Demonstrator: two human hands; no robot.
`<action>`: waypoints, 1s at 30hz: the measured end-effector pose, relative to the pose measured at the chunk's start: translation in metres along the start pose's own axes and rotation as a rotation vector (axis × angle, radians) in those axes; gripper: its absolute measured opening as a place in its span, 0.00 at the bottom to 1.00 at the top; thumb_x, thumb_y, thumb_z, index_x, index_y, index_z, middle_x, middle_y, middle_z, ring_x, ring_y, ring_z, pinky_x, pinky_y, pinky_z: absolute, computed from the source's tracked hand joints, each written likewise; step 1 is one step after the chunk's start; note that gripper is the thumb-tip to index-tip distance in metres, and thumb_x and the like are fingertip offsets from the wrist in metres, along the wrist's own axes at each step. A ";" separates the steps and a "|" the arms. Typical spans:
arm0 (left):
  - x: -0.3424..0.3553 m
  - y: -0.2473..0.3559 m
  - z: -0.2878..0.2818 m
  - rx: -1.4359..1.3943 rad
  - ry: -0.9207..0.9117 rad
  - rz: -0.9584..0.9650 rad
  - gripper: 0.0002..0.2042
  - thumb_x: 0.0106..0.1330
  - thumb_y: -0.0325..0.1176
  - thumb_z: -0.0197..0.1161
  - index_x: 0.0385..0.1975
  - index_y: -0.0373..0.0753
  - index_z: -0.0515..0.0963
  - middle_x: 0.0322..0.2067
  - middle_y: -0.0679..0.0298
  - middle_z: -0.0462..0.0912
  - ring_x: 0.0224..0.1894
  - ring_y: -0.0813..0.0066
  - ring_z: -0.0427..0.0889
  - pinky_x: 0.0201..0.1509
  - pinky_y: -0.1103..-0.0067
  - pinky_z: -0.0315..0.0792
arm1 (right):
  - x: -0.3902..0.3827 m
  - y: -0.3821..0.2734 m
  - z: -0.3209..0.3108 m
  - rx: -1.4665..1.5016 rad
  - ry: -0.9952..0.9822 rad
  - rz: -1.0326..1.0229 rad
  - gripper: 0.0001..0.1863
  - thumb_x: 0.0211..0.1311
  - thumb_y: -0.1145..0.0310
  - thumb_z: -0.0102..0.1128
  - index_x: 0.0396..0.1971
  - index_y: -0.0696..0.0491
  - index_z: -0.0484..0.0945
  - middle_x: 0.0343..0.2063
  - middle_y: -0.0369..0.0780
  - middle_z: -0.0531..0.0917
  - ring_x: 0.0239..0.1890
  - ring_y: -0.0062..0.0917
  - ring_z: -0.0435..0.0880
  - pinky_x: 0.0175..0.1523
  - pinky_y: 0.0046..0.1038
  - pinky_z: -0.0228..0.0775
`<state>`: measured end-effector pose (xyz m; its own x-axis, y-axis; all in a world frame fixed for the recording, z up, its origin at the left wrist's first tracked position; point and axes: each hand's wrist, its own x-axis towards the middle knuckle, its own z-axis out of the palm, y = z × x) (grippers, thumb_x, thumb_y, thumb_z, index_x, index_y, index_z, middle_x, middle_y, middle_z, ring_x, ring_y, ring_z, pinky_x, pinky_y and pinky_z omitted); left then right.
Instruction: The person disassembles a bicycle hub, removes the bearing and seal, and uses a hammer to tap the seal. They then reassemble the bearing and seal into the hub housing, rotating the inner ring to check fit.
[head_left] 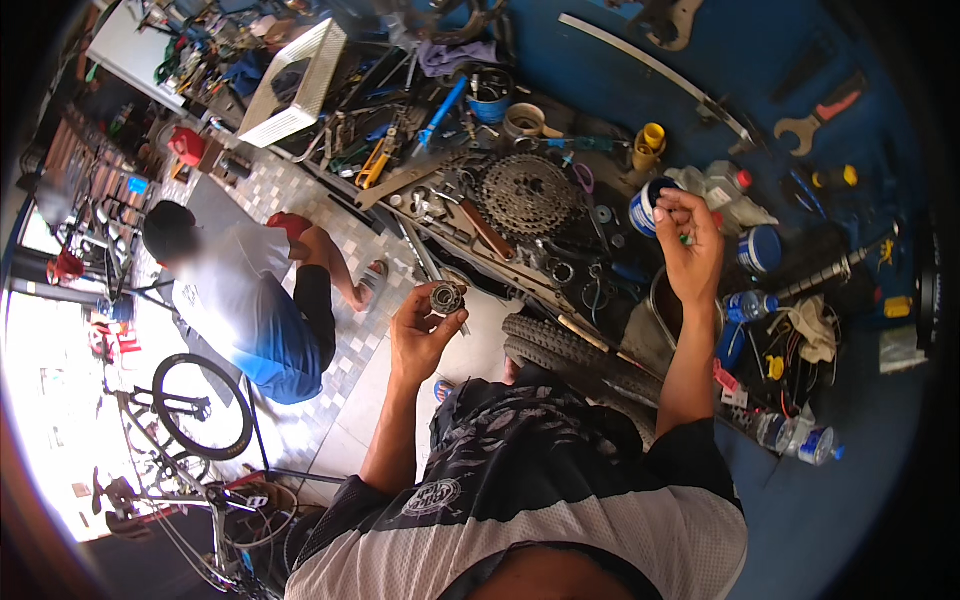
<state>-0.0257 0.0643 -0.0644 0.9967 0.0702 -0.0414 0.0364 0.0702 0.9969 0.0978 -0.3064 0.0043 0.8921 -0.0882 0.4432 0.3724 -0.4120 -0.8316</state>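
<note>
My left hand [425, 338] is closed around a ring-shaped metal part [446, 298] that looks like a bicycle hub or freehub body. Its round open end faces up between thumb and fingers, with a thin shaft showing below. Over the bench, my right hand [690, 240] has its fingers curled together at the dark open mouth of a blue-and-white tub [643, 212]. Whether the fingertips grip the rim or reach inside is hidden. A large bicycle cassette [528, 192] lies on the bench between my hands.
Tools, a brown-handled tool [488, 230] and purple scissors [584, 178] crowd the bench. Another blue tub [760, 250] and bottles stand right. Tyres [560, 345] lie below the bench edge. A person [245, 300] crouches at left near a bicycle wheel [202, 407]. A white basket [295, 85] sits farther back.
</note>
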 end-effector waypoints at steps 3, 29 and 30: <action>-0.008 0.004 -0.005 0.006 0.059 -0.018 0.21 0.69 0.19 0.73 0.60 0.31 0.77 0.54 0.58 0.88 0.53 0.76 0.86 0.50 0.79 0.83 | 0.008 -0.001 0.027 0.040 -0.090 -0.010 0.14 0.70 0.72 0.72 0.53 0.55 0.85 0.41 0.37 0.90 0.34 0.13 0.83 0.38 0.19 0.72; -0.045 0.011 -0.156 0.039 0.312 0.023 0.21 0.68 0.21 0.75 0.60 0.31 0.79 0.47 0.62 0.88 0.48 0.79 0.86 0.51 0.78 0.83 | -0.022 0.000 0.319 -0.361 -0.620 0.004 0.14 0.69 0.66 0.66 0.52 0.53 0.82 0.48 0.46 0.88 0.49 0.44 0.89 0.53 0.44 0.80; -0.045 0.010 -0.166 0.039 0.315 0.011 0.21 0.68 0.21 0.75 0.60 0.31 0.79 0.47 0.63 0.89 0.47 0.79 0.86 0.51 0.78 0.83 | -0.020 -0.004 0.328 -0.362 -0.600 -0.029 0.14 0.69 0.66 0.66 0.52 0.53 0.82 0.49 0.47 0.88 0.49 0.45 0.88 0.53 0.45 0.80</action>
<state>-0.0823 0.2266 -0.0639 0.9257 0.3759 -0.0431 0.0345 0.0297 0.9990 0.1622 -0.0056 -0.1114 0.9090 0.4006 0.1151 0.3825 -0.6918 -0.6124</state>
